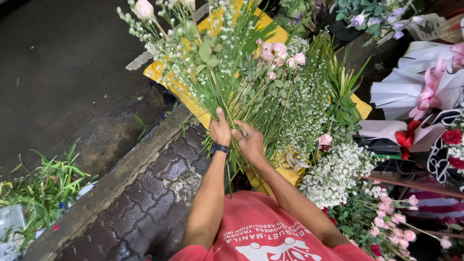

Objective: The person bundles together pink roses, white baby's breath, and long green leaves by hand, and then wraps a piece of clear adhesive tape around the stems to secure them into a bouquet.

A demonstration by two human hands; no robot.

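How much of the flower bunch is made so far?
Quite a lot looks gathered: pink roses, white filler sprays and greenery fan out over the yellow paper. In hand: the left hand and right hand grip the stems together. Left: nothing ties the stems yet, the paper lies flat and unwrapped, and loose flowers wait alongside.

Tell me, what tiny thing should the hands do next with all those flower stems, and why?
Probably slide the right hand closer to the left hand to pinch the green stems into one tight bunch. Both hands already grip the stems where they cross, but the pink flowers and white sprays fan out wide over the yellow paper, so the bunch looks loose.
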